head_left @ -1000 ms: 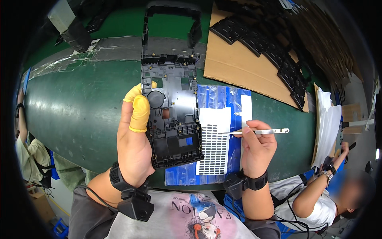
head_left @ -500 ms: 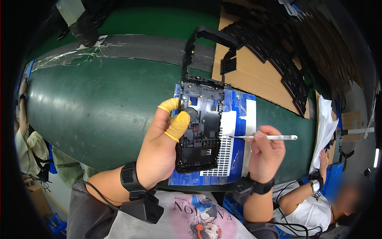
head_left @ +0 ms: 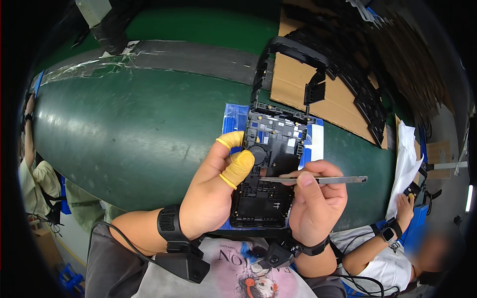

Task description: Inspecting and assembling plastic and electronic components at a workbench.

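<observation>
My left hand (head_left: 211, 184), with yellow finger cots on thumb and a finger, grips the left edge of a black plastic housing (head_left: 273, 149). The housing has a tall open frame at its far end, and brass-coloured dots and ribs inside. In my right hand (head_left: 318, 203) is a pair of metal tweezers (head_left: 338, 180), pinched between thumb and fingers. Their tips lie over the housing's inside, left of its middle; whether they touch it or hold a piece, I cannot make out. Beneath the housing lies a blue mat (head_left: 236, 119), partly hidden, with a white strip (head_left: 316, 141) on it.
Several black plastic parts (head_left: 357, 94) lie on brown cardboard (head_left: 298, 79) at the far right. White sheets (head_left: 403, 154) stand on the right, by a co-worker's hand (head_left: 405, 208). The green table (head_left: 129, 129) stretches left, where another person's arm shows.
The housing has moved right in my left hand and now covers the white label sheet. My right hand has brought the tweezers left, from beside the label sheet to over the housing.
</observation>
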Available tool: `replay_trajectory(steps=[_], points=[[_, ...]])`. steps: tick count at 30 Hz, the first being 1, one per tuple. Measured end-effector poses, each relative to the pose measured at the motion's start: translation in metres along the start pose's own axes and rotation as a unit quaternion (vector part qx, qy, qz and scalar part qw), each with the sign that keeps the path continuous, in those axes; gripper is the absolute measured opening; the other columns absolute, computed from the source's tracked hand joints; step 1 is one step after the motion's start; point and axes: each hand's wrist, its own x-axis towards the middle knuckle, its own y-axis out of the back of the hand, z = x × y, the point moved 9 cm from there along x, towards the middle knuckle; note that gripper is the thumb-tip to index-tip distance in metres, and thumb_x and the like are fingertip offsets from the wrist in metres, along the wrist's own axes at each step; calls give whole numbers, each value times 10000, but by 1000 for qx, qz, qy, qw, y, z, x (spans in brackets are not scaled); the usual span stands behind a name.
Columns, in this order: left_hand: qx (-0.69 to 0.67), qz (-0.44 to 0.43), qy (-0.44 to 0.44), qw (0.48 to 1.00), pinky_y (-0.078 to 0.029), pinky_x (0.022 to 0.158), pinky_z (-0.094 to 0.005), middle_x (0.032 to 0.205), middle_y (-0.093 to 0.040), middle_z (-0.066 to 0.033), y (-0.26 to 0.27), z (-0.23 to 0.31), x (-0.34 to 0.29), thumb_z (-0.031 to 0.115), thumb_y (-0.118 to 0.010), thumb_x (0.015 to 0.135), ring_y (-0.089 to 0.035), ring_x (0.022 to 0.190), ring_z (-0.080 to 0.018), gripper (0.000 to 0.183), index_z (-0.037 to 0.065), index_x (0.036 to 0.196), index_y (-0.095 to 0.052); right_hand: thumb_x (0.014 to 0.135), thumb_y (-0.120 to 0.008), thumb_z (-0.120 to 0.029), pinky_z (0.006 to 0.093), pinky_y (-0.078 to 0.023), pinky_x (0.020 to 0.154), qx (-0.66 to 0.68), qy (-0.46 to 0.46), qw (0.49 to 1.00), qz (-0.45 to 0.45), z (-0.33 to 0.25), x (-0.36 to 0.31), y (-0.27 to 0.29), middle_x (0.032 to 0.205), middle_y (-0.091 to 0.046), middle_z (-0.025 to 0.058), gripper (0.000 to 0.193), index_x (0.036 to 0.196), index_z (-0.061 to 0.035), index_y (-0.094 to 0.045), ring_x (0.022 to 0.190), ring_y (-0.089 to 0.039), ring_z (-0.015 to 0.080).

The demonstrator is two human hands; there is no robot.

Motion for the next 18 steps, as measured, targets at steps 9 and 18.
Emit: replay_trajectory(steps=[9, 18], points=[[-2, -24, -12, 1000, -443, 775, -328, 1049, -479, -76, -1, 0, 1, 219, -448, 844, -505, 902, -166, 345, 99, 1149, -339, 736, -548, 46, 272, -472, 636, 44, 20, 999, -7, -1, 3, 4, 741, -578, 141, 189, 912, 43, -480, 657, -571, 165], [-6, -30, -13, 999, -428, 805, -329, 1075, -469, -93, -1, -1, 1, 212, -444, 847, -497, 952, -185, 357, 96, 1161, -321, 734, -564, -26, 194, -390, 510, -9, 17, 999, 32, -2, 4, 1, 658, -547, 84, 194, 906, 30, -493, 474, -395, 57]])
